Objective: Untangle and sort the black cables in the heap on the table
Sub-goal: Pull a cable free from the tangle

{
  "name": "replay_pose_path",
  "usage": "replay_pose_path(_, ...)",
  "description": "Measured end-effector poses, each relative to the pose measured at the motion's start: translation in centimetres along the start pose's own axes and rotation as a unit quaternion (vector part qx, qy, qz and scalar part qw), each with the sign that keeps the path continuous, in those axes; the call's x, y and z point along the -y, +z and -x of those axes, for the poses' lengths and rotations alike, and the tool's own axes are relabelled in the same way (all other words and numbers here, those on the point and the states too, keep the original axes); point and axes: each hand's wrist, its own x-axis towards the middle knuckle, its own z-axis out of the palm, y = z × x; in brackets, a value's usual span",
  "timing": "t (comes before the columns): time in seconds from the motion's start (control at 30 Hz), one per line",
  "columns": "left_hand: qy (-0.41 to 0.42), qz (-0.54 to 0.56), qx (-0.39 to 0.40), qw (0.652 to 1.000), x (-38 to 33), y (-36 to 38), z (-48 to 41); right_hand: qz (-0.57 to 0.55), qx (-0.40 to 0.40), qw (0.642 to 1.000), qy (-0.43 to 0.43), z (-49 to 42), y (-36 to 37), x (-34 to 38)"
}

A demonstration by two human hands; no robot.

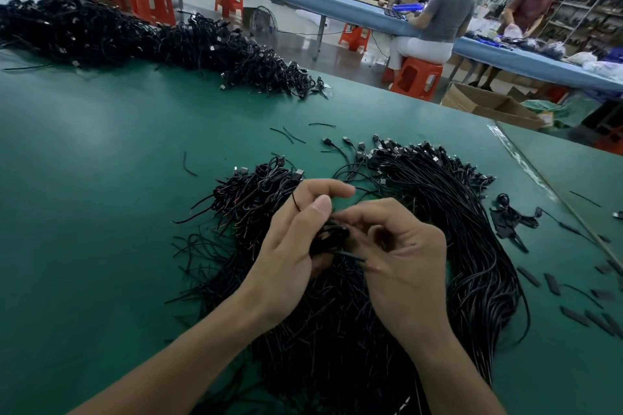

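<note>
Two hands meet at the lower middle of the frame, above the heap of black cables. The left hand has its fingers curled round a small cable coil, with the thumb laid over the top and a thin loop of wire passing round the forefinger. The right hand is curled too, and its thumb and forefinger pinch the same coil from the right; one loose cable end pokes out across its palm.

The heap lies on the green table beneath both wrists, its tangled ends spreading left. Just right of it, a straighter cable bundle curves toward the upper right, with USB plugs gathered at its far end. Flat black strips are scattered at the right edge of the frame.

Across the upper left runs a long pile of cables. Beyond the table, a seated person on an orange stool faces a blue-topped bench.
</note>
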Motion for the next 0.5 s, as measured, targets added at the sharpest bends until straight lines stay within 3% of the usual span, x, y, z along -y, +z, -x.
replay_pose_path(0.23,0.027,-0.019,-0.056,0.998,0.05,0.25,0.01,0.138,0.010,0.984,-0.111,-0.14,-0.98,0.07)
replay_pose_path(0.5,0.080,-0.025,-0.085,0.993,-0.26,0.57,0.26,0.137,0.032,0.990,0.013,-0.06,-0.46,0.29)
